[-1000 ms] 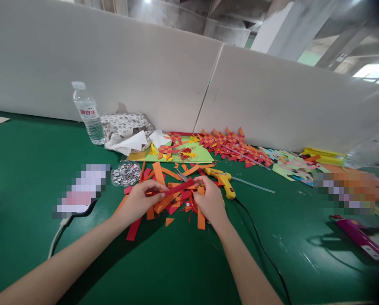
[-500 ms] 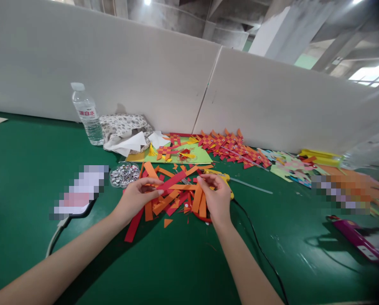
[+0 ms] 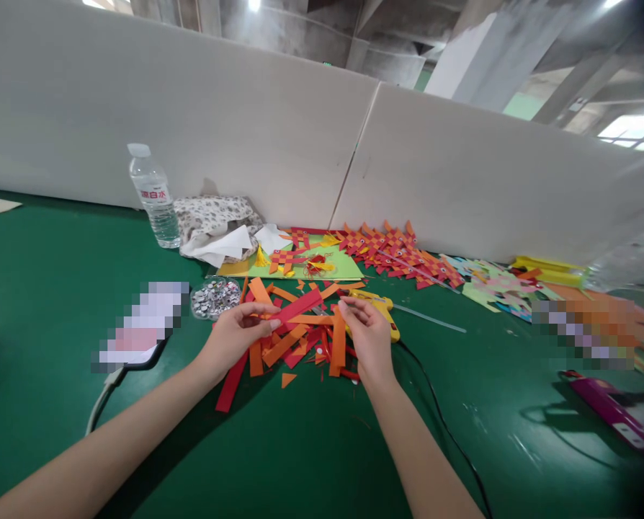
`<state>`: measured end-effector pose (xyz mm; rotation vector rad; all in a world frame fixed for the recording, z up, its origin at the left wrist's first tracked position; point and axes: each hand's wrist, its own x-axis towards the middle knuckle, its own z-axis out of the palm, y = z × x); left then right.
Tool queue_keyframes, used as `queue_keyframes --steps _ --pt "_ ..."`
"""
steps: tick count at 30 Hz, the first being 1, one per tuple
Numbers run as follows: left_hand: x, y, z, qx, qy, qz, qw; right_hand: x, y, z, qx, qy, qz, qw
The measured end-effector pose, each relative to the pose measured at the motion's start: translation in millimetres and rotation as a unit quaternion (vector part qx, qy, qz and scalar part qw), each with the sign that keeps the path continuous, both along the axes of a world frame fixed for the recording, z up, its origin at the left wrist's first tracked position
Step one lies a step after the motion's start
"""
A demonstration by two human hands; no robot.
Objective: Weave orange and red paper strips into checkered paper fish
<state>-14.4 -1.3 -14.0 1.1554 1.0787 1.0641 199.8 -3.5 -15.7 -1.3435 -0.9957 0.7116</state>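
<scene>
Pinching away, the left hand [image 3: 239, 335] has thumb and fingers clamped on one end of the red strip [image 3: 300, 308], held aslant over the paper pile [image 3: 285, 347]! Over to the right hand [image 3: 369, 339], closed on the top of an orange strip [image 3: 338, 352]. Beside it, partly hidden, the yellow glue gun [image 3: 394, 329] lies on the green bench [image 3: 279, 450].

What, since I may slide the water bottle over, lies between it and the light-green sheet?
In the head view, the spotted bag and white paper lie between the water bottle and the light-green sheet.
</scene>
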Motion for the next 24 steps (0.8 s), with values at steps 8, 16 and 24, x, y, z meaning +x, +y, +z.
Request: queue_keyframes --steps 8,16,24 --pt "-1 1 -1.9 0.019 -0.016 0.006 1.0 -9 -8 13.7 0.085 0.069 -0.011 0.994" --pt "0 0 0.1 0.014 -0.024 -0.007 1.0 -8 -2 2.9 0.067 0.026 0.015 0.997" --pt "2 -1 1.9 0.028 -0.008 0.017 0.999 -11 -3 1.4 0.063 0.057 0.038 0.996"
